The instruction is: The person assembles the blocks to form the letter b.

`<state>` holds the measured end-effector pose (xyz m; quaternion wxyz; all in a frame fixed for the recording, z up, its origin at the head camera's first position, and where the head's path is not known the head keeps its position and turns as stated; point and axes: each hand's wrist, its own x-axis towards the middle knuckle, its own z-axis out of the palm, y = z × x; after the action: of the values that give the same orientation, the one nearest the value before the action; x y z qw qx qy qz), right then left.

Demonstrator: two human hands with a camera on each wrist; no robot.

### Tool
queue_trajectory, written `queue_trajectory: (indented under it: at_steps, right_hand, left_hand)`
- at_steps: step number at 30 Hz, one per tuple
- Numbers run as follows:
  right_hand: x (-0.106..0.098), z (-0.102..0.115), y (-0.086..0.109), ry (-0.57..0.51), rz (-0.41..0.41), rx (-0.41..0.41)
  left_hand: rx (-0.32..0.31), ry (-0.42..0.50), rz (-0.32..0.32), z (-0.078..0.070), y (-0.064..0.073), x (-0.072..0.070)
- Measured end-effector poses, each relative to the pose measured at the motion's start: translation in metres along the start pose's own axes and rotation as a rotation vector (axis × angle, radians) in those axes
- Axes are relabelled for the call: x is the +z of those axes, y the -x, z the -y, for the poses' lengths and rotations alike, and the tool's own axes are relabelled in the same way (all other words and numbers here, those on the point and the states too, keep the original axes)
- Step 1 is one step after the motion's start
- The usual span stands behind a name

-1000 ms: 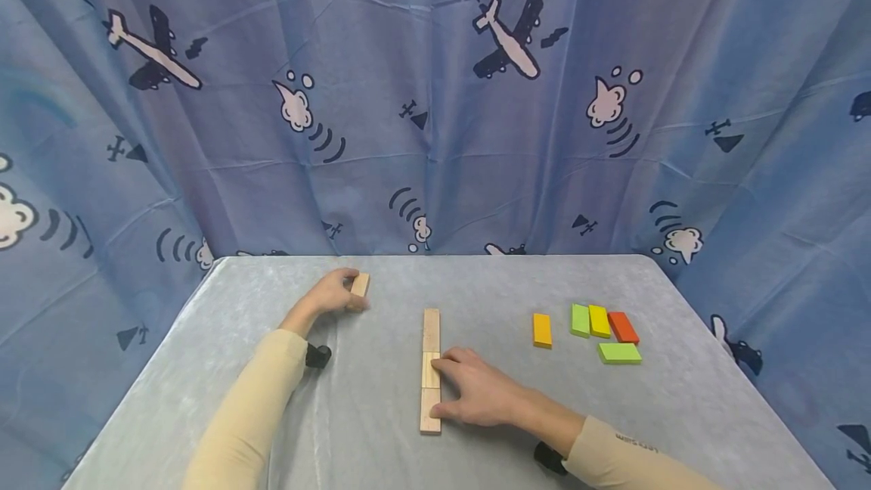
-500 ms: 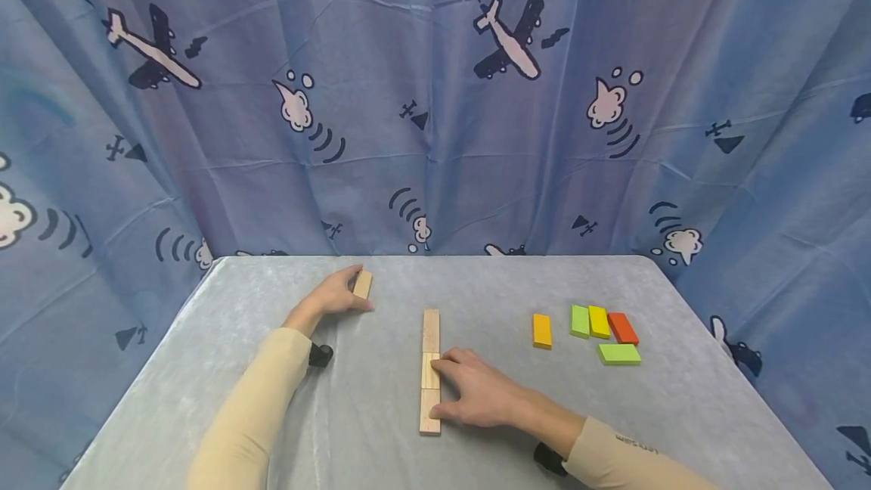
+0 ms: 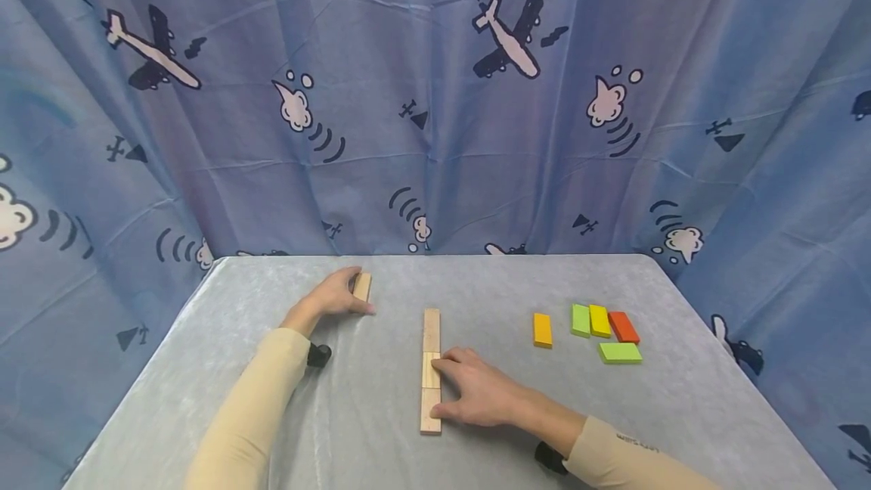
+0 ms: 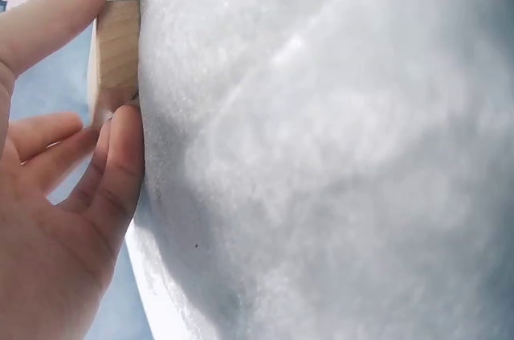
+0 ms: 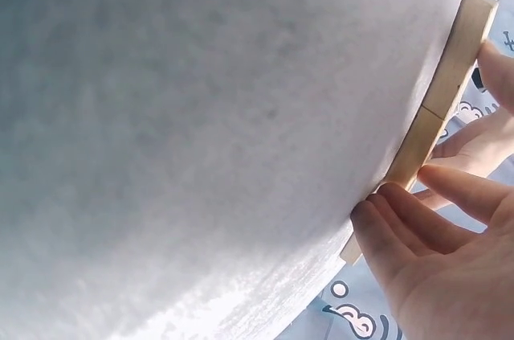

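In the head view my left hand (image 3: 333, 294) is at the far left of the table, pinching a plain wooden block (image 3: 363, 286) between thumb and fingers. The left wrist view shows the thumb at one end of that block (image 4: 118, 47), fingertips at the other. Three plain wooden blocks lie end to end in a row (image 3: 431, 333) at the table's middle. My right hand (image 3: 483, 392) rests against the row's right side, index finger at the middle block (image 3: 427, 370), thumb on the near block (image 3: 429, 422). In the right wrist view the fingertips touch the row's side.
Right of the row lies an orange block (image 3: 542, 330). Farther right are a green block (image 3: 580, 320), a yellow block (image 3: 599, 320) and a red block (image 3: 623, 327), with another green block (image 3: 620, 354) before them. A patterned curtain (image 3: 381, 127) hangs behind the table (image 3: 503, 286).
My left hand has shifted slightly right with its wooden block, and its fingers have spread toward the block's ends. My right hand and the row have stayed put.
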<state>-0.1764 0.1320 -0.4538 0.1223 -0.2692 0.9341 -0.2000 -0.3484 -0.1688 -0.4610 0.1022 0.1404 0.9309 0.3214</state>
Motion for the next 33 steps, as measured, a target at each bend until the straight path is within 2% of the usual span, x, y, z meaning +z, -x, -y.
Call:
queue_trajectory:
  at_steps: [5,10,20,24,33]
  right_hand:
    - [0.000,0.002,0.002,-0.002,-0.014,-0.010]
    - [0.000,0.001,0.002,-0.008,-0.016,-0.014]
    - [-0.001,-0.001,0.001,-0.007,0.013,0.003]
    - [-0.002,0.001,0.002,-0.007,-0.001,-0.007]
    - [-0.002,0.001,0.000,-0.007,0.007,-0.004]
  left_hand:
    - [0.037,-0.014,-0.021,0.002,0.000,0.002]
    - [0.046,-0.023,-0.068,0.002,-0.001,0.006]
    - [0.089,0.006,-0.128,-0.009,-0.008,0.021]
    - [0.107,0.020,-0.129,-0.013,-0.013,0.026]
    - [0.109,-0.043,-0.110,-0.028,-0.019,0.032]
